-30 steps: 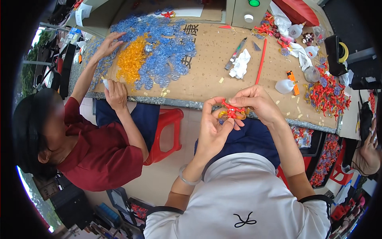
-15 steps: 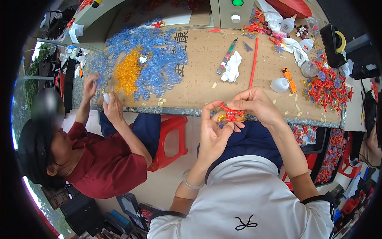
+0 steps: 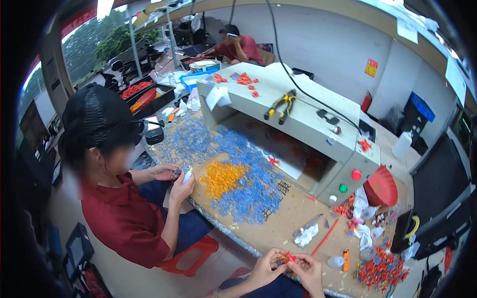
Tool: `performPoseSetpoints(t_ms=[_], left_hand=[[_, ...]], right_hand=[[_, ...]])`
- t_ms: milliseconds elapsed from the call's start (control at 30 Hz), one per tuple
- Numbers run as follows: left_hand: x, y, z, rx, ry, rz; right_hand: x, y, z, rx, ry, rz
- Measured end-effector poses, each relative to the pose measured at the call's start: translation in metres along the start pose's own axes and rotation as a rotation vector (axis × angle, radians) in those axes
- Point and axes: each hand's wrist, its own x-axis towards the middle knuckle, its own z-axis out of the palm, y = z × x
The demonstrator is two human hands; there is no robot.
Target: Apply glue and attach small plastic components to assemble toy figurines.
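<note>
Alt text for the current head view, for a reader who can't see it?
The wearer's left hand and right hand hold a small red piece by the table; leftward, a co-worker holds a white bottle near orange pieces and blue pieces.

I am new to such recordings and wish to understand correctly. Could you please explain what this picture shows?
There is no robot here. A wide fisheye camera on a person's head takes this view, so straight edges look bent. Each grip is this person's bare hand: the left hand and right hand together hold a small red piece. On the table lie blue pieces, an orange pile and, farther right, a red pile, with a white tissue and a red stick between. On the left, a co-worker holds a white bottle.
</note>
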Motion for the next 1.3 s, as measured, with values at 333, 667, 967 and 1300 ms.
performPoseSetpoints(t_ms=[333, 667, 967, 1300], left_hand=[[0.009, -0.013, -0.014, -0.317, -0.026, -0.055], [0.010, -0.023, -0.026, -0.277, -0.032, -0.062], [0.005, 0.022, 0.021, -0.111, 0.001, -0.085], [0.008, 0.017, 0.054, -0.200, -0.035, -0.148]], right_hand=[[-0.001, -0.015, 0.017, -0.105, 0.067, -0.033], [-0.005, -0.040, 0.024, -0.118, 0.085, -0.191], [-0.026, -0.034, -0.006, -0.148, 0.254, -0.300], [-0.019, -0.015, -0.042, 0.009, 0.343, -0.165]])
